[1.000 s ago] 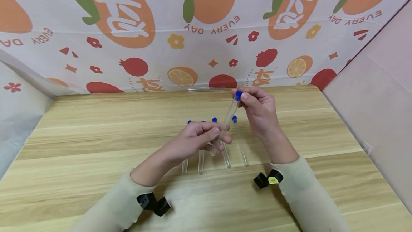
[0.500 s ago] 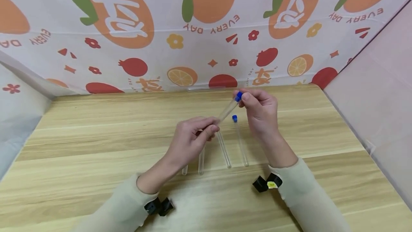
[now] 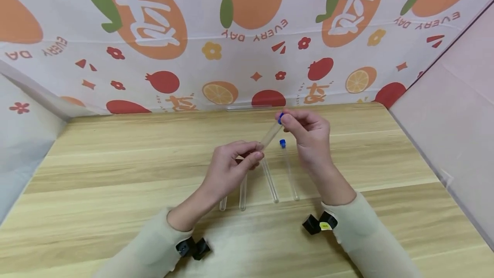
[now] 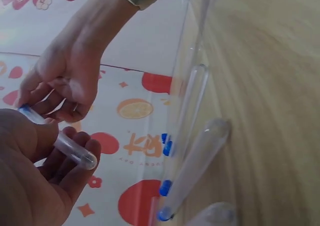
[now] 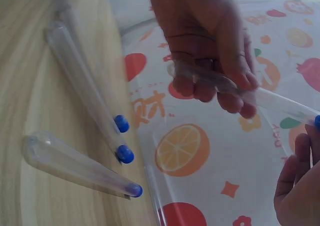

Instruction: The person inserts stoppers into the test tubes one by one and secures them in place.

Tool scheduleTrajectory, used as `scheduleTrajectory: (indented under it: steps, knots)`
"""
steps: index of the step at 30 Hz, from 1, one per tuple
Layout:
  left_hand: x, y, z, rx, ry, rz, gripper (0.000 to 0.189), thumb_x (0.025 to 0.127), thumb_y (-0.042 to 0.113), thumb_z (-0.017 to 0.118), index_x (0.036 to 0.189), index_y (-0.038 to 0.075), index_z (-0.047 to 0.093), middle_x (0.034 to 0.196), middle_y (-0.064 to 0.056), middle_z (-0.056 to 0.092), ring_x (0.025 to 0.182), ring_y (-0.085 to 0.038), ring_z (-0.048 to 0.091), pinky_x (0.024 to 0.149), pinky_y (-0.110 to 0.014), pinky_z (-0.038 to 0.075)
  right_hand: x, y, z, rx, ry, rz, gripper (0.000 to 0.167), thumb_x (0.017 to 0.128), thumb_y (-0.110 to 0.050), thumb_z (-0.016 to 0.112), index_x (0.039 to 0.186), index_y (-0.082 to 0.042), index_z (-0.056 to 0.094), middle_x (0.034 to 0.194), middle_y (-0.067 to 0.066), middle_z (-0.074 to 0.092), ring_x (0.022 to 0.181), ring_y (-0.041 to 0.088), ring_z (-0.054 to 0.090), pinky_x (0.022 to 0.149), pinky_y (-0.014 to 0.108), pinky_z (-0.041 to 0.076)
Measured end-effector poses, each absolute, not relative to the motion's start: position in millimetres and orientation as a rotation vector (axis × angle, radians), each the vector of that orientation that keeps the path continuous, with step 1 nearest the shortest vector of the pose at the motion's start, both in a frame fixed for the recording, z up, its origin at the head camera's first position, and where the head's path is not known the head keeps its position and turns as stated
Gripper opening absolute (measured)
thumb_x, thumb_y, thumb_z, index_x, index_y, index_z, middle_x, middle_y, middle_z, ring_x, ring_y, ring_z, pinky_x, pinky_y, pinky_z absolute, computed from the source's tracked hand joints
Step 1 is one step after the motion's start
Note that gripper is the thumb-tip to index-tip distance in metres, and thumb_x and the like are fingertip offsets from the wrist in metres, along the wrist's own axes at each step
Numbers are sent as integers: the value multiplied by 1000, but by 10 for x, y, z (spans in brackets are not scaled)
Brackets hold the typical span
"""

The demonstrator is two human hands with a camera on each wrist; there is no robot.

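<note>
A clear test tube [image 3: 271, 136] with a blue cap [image 3: 281, 119] slants upward to the right between both hands, above the table. My left hand [image 3: 233, 162] grips its lower part; in the left wrist view the rounded end [image 4: 86, 159] sticks out past the fingers. At the other end, my right hand [image 3: 311, 138] pinches the blue cap between thumb and fingers. Beneath the hands, several capped test tubes lie side by side on the table, among them one tube [image 3: 270, 181] and, farthest right, another tube [image 3: 290, 173]. The left hand hides the caps of those on the left.
Another clear tube [image 3: 248, 107] lies along the table's back edge, against the fruit-print cloth [image 3: 185, 76]. The wood-grain table [image 3: 115, 162] spreads to both sides, with a pale wall covering [image 3: 455, 110] at the right.
My left hand, its fingers looser around the tube a second ago, now grips it more closely. The tube tilts flatter, and the right thumb now covers more of the cap.
</note>
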State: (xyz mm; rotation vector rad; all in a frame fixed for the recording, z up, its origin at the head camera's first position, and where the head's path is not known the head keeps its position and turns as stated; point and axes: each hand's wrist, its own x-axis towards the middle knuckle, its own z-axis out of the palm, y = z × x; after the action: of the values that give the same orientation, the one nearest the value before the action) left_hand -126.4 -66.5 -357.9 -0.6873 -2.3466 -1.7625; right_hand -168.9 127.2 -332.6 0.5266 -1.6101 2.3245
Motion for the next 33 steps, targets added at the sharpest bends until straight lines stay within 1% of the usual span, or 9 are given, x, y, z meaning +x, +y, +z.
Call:
scheduleTrajectory:
  steps: [2,5,9,12,17,21,26,29,33]
  knots:
    - [-1259,-655,-3592,-688,-2343,-1751,16,95,11,67,107,4,76,86,-9,71,69,-17,64,61,-29,60,-1683,1278,-3330,503,-1627,2312,17,92,1,68,88,-14,77,89,4,78,84,14,72,72,22,56]
    - [-1256,-652,-3573,-678,-2341,-1760,16,95,12,67,107,5,76,85,-9,70,68,-15,63,60,-28,59,-1683,1321,-3299,473,-1689,2269,14,92,-2,69,88,-13,77,91,4,78,89,16,73,82,25,58]
    - [-1258,-650,-3529,-674,-2339,-1777,15,95,13,68,104,5,77,83,-8,69,67,-15,63,60,-27,59,-1699,1397,-3250,472,-1731,2231,5,90,-7,74,89,-9,78,93,5,78,91,19,74,90,30,57]
    - [-1253,-643,-3500,-668,-2351,-1766,15,95,13,68,105,6,77,82,-7,69,66,-16,62,59,-27,58,-1715,1409,-3243,503,-1712,2238,5,88,-10,77,88,-5,77,91,6,77,88,17,73,85,28,58]
    - [-1254,-629,-3473,-644,-2388,-1779,17,95,12,68,108,4,76,83,-6,70,67,-16,64,58,-27,58,-1741,1344,-3272,501,-1708,2256,5,91,-9,73,88,-7,77,88,5,77,82,15,70,69,22,53]
    - [-1275,-620,-3472,-672,-2435,-1915,17,98,13,65,110,4,72,86,-10,70,70,-19,66,57,-32,58,-1743,1319,-3291,464,-1747,2259,10,94,-6,68,99,-5,77,92,3,77,84,16,67,66,23,51]
    - [-1327,-654,-3503,-679,-2507,-2119,29,101,13,59,130,7,57,99,-14,74,87,-28,71,75,-41,60,-1713,1344,-3294,507,-1971,2266,28,97,-11,65,125,-4,67,107,2,73,92,17,69,72,25,57]
    - [-1358,-684,-3518,-653,-2522,-2219,33,103,14,56,136,11,51,105,-14,74,99,-33,69,80,-42,60,-1699,1365,-3299,525,-2103,2313,40,99,-14,62,138,-10,58,116,7,67,98,19,69,79,30,59]
    - [-1385,-710,-3520,-551,-2471,-2367,34,104,15,54,137,9,49,117,-17,69,100,-33,67,77,-39,60,-1676,1408,-3360,505,-2220,2429,45,100,-13,60,145,-12,49,125,18,61,100,21,69,87,36,59]
